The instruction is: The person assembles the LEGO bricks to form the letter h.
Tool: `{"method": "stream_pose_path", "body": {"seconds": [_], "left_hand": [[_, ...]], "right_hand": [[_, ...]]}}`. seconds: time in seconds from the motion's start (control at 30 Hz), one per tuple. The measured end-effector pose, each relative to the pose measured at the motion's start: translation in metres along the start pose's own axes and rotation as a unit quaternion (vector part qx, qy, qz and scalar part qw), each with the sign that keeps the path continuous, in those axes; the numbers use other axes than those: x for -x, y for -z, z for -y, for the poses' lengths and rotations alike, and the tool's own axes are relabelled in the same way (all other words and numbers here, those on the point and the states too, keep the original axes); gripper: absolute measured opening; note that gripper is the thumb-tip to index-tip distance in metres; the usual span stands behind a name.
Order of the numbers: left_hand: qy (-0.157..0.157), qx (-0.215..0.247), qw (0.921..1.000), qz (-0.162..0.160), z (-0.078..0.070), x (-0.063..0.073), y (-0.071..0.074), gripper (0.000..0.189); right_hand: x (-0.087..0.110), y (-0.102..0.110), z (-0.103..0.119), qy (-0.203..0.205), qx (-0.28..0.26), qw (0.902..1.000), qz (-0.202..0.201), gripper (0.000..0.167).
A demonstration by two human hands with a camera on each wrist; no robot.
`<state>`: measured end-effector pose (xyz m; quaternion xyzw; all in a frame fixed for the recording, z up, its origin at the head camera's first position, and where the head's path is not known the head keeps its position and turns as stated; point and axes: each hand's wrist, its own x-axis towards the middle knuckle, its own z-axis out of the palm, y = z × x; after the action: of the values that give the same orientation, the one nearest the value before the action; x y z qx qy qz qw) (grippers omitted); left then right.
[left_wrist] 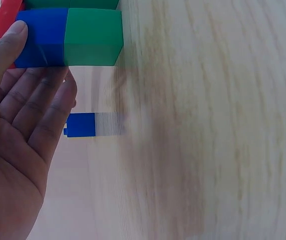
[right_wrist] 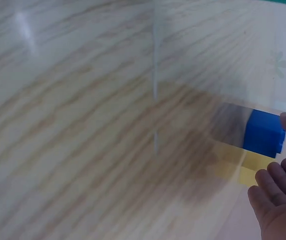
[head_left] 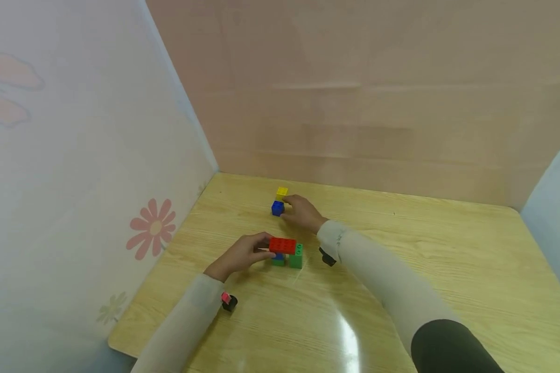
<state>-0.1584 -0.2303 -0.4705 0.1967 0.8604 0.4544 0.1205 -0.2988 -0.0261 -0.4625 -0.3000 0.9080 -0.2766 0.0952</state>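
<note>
A small structure of toy building bricks stands on the table, with a red brick [head_left: 282,245] lying across the top. Under it are a blue brick [left_wrist: 42,37] on a green brick [left_wrist: 93,37], and a second green stack [head_left: 296,256] to the right. My left hand [head_left: 246,254] grips the structure's left side, thumb on the blue brick and fingers behind. Farther back, my right hand [head_left: 302,212] reaches beside a loose blue brick [head_left: 277,209] and a yellow brick [head_left: 282,192]. Its thumb is close to the blue brick, its fingers near the yellow one; contact cannot be told.
The wooden table [head_left: 424,269] meets a brown covered wall [head_left: 378,103] at the back and a pale flowered wall [head_left: 74,155] on the left. Small dark wrist cameras sit under both sleeves.
</note>
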Motion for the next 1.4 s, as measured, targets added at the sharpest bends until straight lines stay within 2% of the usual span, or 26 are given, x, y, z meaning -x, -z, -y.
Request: {"method": "stream_pose_path", "body": {"seconds": [0.3,0.47,0.97,1.07,1.4], "left_hand": [[-0.008,0.0,1.0,-0.002,0.002,0.0,-0.001,0.032],[-0.013,-0.002,0.9999,-0.001,0.003,-0.002,-0.001,0.032],[0.004,0.002,1.0,0.002,0.004,-0.003,-0.001,0.031],[0.006,-0.003,1.0,0.002,0.003,-0.004,-0.001,0.031],[0.013,-0.011,0.9998,0.005,0.003,-0.005,0.001,0.034]], "right_hand": [[-0.011,-0.012,-0.002,-0.009,0.008,0.9999,-0.007,0.058],[-0.014,-0.014,-0.004,-0.016,-0.008,0.9998,-0.008,0.058],[-0.021,-0.022,-0.008,-0.018,-0.02,0.9985,-0.049,0.046],[-0.021,-0.022,-0.008,-0.024,-0.019,0.9978,-0.059,0.043],[-0.016,-0.015,-0.012,-0.048,-0.025,0.9968,-0.058,0.041]]}}
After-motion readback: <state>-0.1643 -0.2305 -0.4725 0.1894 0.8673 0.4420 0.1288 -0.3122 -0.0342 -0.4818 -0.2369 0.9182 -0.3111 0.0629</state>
